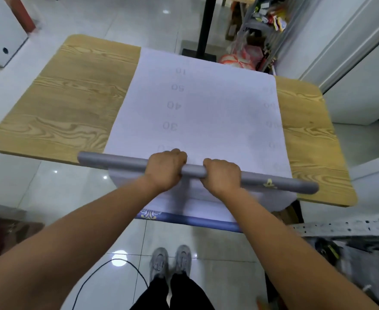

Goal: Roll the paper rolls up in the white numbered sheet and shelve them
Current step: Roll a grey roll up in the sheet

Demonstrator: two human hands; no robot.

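grey roll (121,161) lies crosswise on the sheet (206,113) at the near edge of the worktop (72,97), its long axis running left to right, the right end slightly nearer the person. both hands sit on it side by side near its middle, left hand (165,170) and right hand (222,175), fingers (179,154) curled over the top and holding it; both ends stick out free. the sheet stretches away from the fingers, so the rolling likely has to go straight forward, square to the axis. the sheet's near end hangs off the edge, with a blue roll (195,220) below it; how they join i cannot tell.
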